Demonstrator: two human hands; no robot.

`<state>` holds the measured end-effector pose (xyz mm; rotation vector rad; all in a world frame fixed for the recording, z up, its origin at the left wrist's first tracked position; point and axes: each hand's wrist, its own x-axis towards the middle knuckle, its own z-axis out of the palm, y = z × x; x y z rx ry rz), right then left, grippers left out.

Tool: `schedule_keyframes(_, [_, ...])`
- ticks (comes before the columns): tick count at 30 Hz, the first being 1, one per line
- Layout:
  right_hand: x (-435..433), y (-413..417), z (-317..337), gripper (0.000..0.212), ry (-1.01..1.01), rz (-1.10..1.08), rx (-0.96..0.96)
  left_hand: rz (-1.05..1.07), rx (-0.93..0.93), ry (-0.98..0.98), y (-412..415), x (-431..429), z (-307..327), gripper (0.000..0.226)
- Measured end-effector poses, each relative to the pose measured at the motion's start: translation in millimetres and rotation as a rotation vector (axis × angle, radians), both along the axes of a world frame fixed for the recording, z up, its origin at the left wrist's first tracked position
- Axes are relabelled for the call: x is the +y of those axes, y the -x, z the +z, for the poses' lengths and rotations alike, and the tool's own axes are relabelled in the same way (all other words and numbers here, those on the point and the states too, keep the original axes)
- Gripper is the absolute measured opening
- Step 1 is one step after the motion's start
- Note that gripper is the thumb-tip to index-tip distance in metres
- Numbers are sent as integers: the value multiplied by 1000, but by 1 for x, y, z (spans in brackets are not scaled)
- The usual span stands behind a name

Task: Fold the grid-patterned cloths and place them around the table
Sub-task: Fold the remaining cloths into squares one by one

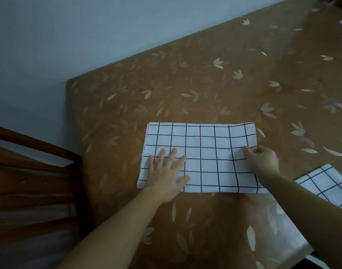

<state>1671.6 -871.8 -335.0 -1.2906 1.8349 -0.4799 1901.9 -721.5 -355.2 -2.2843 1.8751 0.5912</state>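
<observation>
Head view shows no readable writing or labels. A folded grid-patterned cloth (201,158) lies flat near the table's (205,78) near edge, toward its left end. The left hand (166,171) rests on its left part, fingers spread flat. The right hand (263,159) pinches the cloth's right edge between thumb and fingertips. A second grid cloth (329,185) at the right edge is partly hidden by the right forearm and cut off by the frame. Leaf-patterned brown covering spans the table; a wooden chair (30,171) and pale wall (50,45) stand left.
</observation>
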Motion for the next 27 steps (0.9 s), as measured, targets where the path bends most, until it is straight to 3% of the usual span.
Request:
schedule_keyframes(6, [1, 3, 2, 32, 82, 62, 75, 47, -5, -18, 2, 1, -2, 65])
schedule_keyframes(9, [6, 2, 9, 46, 111, 98, 105, 63, -8, -14, 3, 2, -3, 65])
schedule_keyframes(12, [16, 1, 5, 55, 345, 367, 401, 75, -16, -5, 6, 3, -5, 66])
schedule_keyframes(14, [28, -5, 1, 54, 449, 600, 495, 82, -23, 3, 8, 4, -6, 66])
schedule_keyframes(19, [70, -26, -18, 69, 379, 1017, 578, 91, -23, 17, 9, 5, -8, 67])
schedule_keyframes(27, [71, -19, -32, 66, 360, 987, 636, 113, -42, 42, 10, 8, -9, 65])
